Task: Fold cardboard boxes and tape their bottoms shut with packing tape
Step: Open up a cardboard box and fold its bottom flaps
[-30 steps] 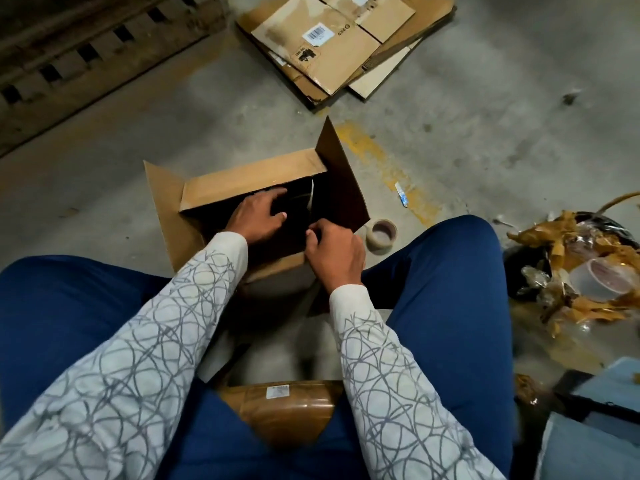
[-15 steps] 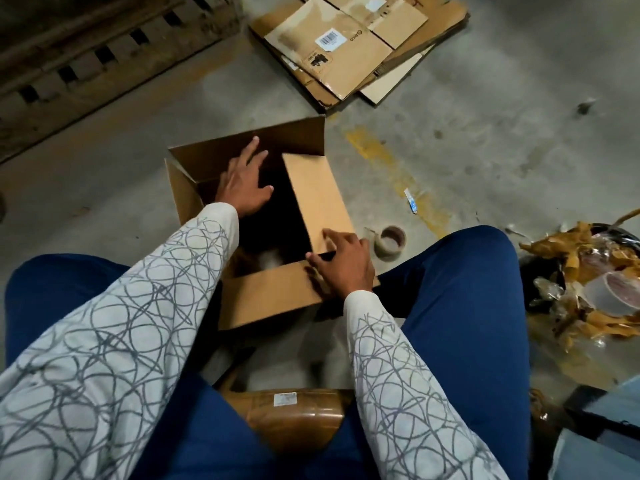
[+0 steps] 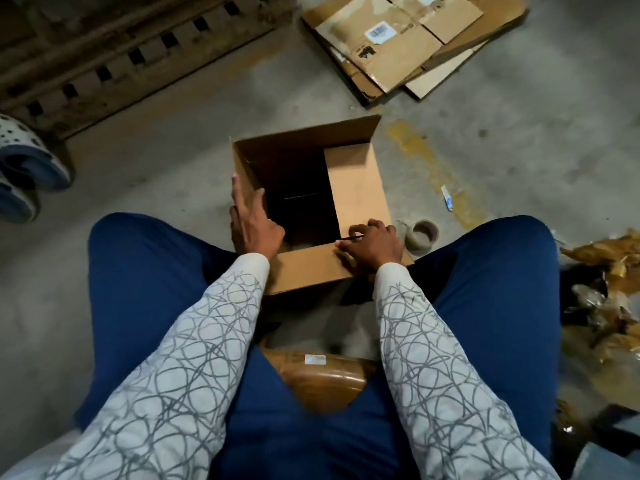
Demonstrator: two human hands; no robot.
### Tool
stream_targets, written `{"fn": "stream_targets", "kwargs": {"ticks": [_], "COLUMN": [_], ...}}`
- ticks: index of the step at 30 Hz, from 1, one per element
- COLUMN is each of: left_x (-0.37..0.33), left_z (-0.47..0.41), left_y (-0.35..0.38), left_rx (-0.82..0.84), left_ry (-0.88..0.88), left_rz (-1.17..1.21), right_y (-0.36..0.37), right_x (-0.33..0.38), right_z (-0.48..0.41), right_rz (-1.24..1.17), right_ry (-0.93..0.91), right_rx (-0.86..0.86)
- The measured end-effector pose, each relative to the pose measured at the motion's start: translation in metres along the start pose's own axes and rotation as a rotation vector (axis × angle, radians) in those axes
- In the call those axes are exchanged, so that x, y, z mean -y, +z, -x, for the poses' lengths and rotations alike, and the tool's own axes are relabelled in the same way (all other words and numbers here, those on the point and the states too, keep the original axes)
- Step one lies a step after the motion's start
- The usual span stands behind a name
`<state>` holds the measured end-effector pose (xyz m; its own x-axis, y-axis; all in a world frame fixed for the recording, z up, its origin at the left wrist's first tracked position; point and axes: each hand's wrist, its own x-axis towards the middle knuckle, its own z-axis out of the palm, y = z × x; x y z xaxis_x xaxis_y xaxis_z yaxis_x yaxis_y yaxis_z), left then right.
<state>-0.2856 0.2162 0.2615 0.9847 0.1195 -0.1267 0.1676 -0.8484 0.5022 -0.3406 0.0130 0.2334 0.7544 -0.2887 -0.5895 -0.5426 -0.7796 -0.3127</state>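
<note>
Box (image 3: pixel 298 157): on the floor (image 3: pixel 519 161) between the person's knees, open side up, inside dark. Right flap (image 3: pixel 356 185) folded inward and lying nearly flat. Near flap (image 3: pixel 311 271) angled out toward the person.

Left hand (image 3: pixel 254 226): released, fingers straight, laid flat along the box's left wall. One fingertip reaches along the wall's outer side and the thumb sits on the inner side.

Right hand (image 3: pixel 370 244): fingers curled, grasping the box at its near right corner where the right and near flaps meet. Which flap edge it actually holds, cannot tell.

Tape roll (image 3: pixel 421 233): on the floor just beside the box's near right corner, close to the right hand, not touching it.

Flat cardboard (image 3: pixel 408 46): stacked on the floor beyond the box, well apart, barcode label up.

Pallet (image 3: pixel 104 53) at far left. Shoes (image 3: pixel 24 161) at the left edge. Scrap pile (image 3: pixel 609 289) of brown tape and plastic at right. Brown wrapped bundle (image 3: pixel 322 379) between the thighs.
</note>
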Motion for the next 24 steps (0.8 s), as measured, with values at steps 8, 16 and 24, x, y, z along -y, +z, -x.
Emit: {"fn": "stream_targets", "kwargs": {"ticks": [8, 16, 24], "left_x": [0.007, 0.002, 0.009], "left_z": [-0.01, -0.05, -0.104], "left_y": [-0.012, -0.035, -0.051], "left_rx": [0.065, 0.163, 0.192], "left_ry": [0.065, 0.139, 0.238], "left_rz": [0.026, -0.15, -0.225], "right_y": [0.0, 0.004, 0.013], "right_x": [0.006, 0.017, 0.017], "right_z": [0.014, 0.027, 0.032], "right_rz": [-0.052, 0.035, 0.181], "right_ry": [-0.068, -0.172, -0.27], "right_rx": [0.013, 0.051, 0.18]}}
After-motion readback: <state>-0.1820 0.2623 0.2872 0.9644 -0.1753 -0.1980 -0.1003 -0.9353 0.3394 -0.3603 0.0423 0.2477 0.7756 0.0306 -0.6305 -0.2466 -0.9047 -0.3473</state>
